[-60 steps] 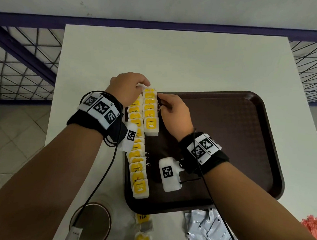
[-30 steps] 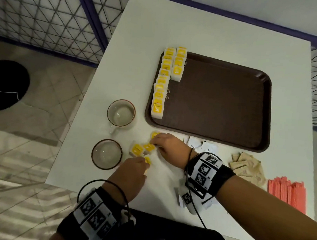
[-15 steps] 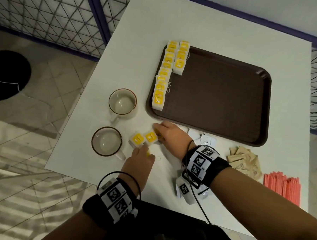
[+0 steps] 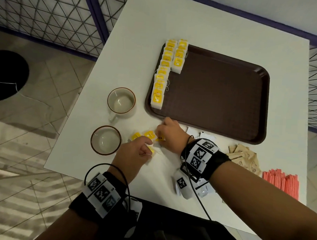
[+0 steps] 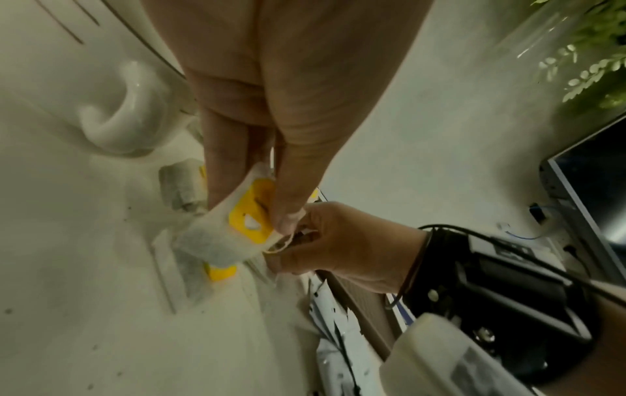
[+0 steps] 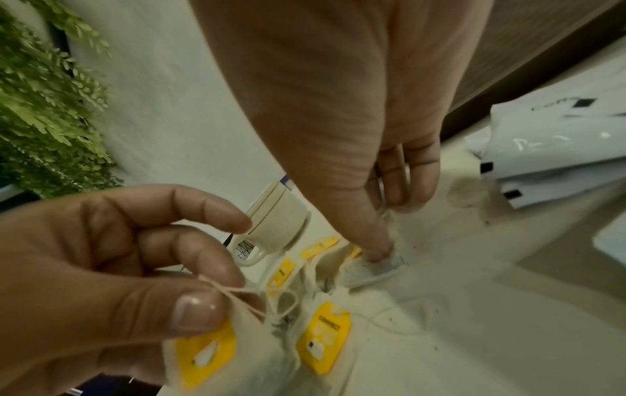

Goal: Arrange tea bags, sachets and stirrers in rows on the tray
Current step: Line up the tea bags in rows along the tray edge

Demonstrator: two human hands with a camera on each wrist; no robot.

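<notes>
A brown tray (image 4: pixel 219 97) holds two rows of yellow-tagged tea bags along its left side, a long row (image 4: pixel 162 74) and a short row (image 4: pixel 179 56). Loose tea bags (image 4: pixel 147 135) lie on the white table in front of the tray. My left hand (image 4: pixel 148 150) pinches one tea bag (image 5: pixel 250 214) between thumb and fingers, lifted slightly off the table. Just right of it, my right hand (image 4: pixel 160 132) pinches another tea bag (image 6: pixel 372 270) that lies on the table, thumb tip on it. More loose bags (image 6: pixel 323 337) lie between the two hands.
Two empty cups (image 4: pixel 121 100) (image 4: pixel 106 140) stand left of the loose bags. White sachets (image 4: pixel 206 136), brown sachets (image 4: pixel 244 157) and red stirrers (image 4: pixel 281 185) lie along the table's front right. The table edge runs close on the left, above the floor.
Both hands left the tray rows and came down to the loose tea bags at the table's front. The left hand has since closed on one bag and raised it a little.
</notes>
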